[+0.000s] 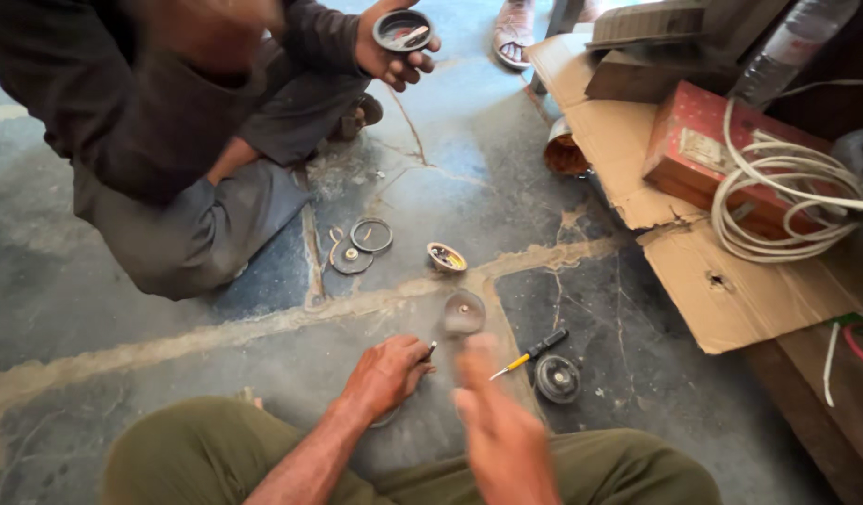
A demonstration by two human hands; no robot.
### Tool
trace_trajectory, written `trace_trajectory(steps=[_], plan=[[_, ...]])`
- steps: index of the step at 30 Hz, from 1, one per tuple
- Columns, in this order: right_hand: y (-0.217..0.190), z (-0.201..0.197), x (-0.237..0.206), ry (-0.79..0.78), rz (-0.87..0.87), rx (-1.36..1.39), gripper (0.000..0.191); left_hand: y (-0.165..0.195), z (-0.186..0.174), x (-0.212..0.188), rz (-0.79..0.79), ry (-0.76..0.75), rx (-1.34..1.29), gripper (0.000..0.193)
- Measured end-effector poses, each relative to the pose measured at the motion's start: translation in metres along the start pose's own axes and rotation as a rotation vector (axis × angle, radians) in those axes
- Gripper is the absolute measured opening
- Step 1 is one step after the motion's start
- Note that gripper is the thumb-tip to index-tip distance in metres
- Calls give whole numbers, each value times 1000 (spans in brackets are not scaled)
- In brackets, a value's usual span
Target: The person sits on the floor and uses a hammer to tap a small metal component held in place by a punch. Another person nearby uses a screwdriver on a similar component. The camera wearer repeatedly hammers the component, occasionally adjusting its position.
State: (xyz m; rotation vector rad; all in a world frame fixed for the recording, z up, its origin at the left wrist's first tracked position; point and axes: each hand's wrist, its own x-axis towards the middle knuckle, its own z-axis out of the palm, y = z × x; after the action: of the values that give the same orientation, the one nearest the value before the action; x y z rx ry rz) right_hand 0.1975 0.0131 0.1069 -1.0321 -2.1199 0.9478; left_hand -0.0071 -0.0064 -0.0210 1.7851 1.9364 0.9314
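Fingers (408,360) of our left hand (386,374) are curling around a thin dark tool (428,351), whose tip is sticking out past the knuckles; a round disc (386,418) is peeking out under that hand on the floor (123,309). Our right hand (501,425) is blurring as it is lifting above our knee, fingers stretched out and released, grasping nothing. Just beyond its fingertips a small round cap (464,313) is lying on the pale crack. Beside the right hand we are seeing a yellow-handled screwdriver (529,353) touching a black round part (557,378). Farther out, a small bowl-shaped piece (446,257), a ring (371,235) and a flat disc (351,256) are lying near another person, who is crouching and holding a round black housing (402,30) in one hand (394,56).
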Motion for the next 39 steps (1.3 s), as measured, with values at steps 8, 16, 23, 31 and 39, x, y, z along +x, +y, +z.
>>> trace_trajectory(steps=[8, 16, 23, 31, 39], plan=[[51, 9, -8, -19, 108, -63, 59, -9, 6, -1, -175, -190, -31, 13], [74, -3, 20, 136, 723, 669, 53, -15, -3, 0, -372, -38, -63, 38], [120, 39, 47, 103, 187, -77, 67, -22, 2, 3, -485, -245, -77, 32], [147, 70, 75, 50, 226, -273, 78, 4, -38, -3, -602, 114, -843, 31], [111, 52, 44, -218, -70, -733, 60, 35, -43, 10, -723, 215, -1446, 32]])
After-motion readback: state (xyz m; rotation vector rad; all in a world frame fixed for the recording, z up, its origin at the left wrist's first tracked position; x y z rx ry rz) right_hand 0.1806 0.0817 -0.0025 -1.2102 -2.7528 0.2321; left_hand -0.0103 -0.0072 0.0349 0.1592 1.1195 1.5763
